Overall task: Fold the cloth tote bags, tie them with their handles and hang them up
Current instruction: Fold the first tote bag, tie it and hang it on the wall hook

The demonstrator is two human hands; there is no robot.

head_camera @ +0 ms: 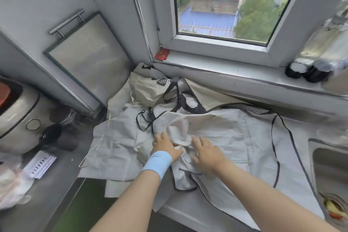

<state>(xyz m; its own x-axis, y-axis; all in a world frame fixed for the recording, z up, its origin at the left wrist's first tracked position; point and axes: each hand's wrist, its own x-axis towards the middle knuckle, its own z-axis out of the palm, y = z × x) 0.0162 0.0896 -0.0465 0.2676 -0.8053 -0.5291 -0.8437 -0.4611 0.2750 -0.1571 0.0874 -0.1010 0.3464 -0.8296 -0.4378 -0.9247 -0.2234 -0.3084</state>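
**Work area.** The cloth tote bags (116,145) lie unfolded in an overlapping pile on the grey counter (203,213), below the window sill (226,72). The top bag (229,133), pale with dark trim, is spread flat and reaches from the pile's centre toward 3 o'clock. A cream bag (145,90) is crumpled at 11 o'clock of the pile. Dark handles (178,98) lie tangled at 12 o'clock from the hands. A long dark strap (272,130) loops out at 3 o'clock.

**Hands.**
- The left hand (164,146), with a blue wristband (158,163), rests palm down on the top bag. Its fingers are straight and close together and point to 11 o'clock.
- The right hand (206,149) lies flat on the same bag, just beside the left. Its fingers are straight and slightly apart.
- A raised fold of cloth (181,137) sits between the two hands. Whether the left thumb pinches it cannot be told.

**Surroundings.** A sink (331,167) is at 3 o'clock, a rice cooker (18,117) at 9 o'clock, and dark jars (301,70) stand on the sill at 2 o'clock.
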